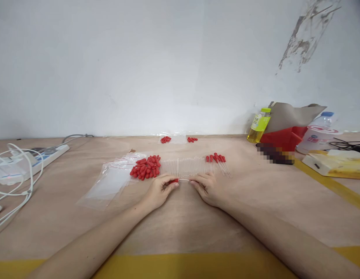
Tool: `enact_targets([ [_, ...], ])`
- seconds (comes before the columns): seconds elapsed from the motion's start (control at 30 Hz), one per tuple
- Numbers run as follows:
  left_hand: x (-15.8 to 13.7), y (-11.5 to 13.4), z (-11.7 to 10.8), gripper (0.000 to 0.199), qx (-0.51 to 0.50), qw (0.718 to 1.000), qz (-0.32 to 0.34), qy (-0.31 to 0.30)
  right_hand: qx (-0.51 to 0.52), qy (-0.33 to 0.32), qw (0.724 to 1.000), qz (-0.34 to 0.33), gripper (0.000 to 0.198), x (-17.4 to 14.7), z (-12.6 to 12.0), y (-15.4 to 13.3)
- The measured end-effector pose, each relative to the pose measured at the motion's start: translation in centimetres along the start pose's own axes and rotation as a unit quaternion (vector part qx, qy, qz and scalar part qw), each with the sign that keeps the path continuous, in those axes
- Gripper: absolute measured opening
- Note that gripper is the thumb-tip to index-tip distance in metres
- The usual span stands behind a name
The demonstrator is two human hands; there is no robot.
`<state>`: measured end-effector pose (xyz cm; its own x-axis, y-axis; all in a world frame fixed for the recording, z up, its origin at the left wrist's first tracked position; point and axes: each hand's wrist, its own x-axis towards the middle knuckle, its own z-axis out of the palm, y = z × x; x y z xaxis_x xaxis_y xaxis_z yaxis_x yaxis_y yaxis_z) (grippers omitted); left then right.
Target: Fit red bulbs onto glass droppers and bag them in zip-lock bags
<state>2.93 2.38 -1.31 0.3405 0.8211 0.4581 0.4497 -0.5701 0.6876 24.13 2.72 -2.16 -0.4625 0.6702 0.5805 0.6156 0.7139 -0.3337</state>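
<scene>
I count one pale wall [133, 69], scarred at the upper right, and one brown table [174, 224] along its foot. Next in bulk comes one grey and red bag [293, 119] at the right; I can't see inside it. At the far left I have one white power strip [49, 156] with cables.

At least two see-through bags [102, 186] lie flat and overlapping left of centre. One yellow-capped bottle [259, 124] leans beside the grey and red bag, yellow liquid low in it; one blue-capped bottle [327, 119] stands right of that, contents unclear to me. Against the wall lies one see-through packet [178, 139] with red bulbs in two clusters, one at each end; in or on it, I can't tell.

Mid-table runs a row of thin clear tubes [182, 166], too close-set for me to count. At its left end sits a heap of red bulbs [146, 167], dozens; at its right, roughly seven bulb-tipped droppers [217, 158].

Nearest me, the left hand [159, 190] has its fingers pinched on one red bulb [174, 180]; the right hand [207, 189] has its fingers closed on one thin tube [184, 179], in line with that bulb.
</scene>
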Motion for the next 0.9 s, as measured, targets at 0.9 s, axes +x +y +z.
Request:
enact_targets([
  [0.9, -1.0, 1.2, -0.1, 0.017, 0.146, 0.974, 0.132, -0.112, -0.057, -0.117, 0.991, -0.038, 0.026, -0.1, -0.9, -1.1],
])
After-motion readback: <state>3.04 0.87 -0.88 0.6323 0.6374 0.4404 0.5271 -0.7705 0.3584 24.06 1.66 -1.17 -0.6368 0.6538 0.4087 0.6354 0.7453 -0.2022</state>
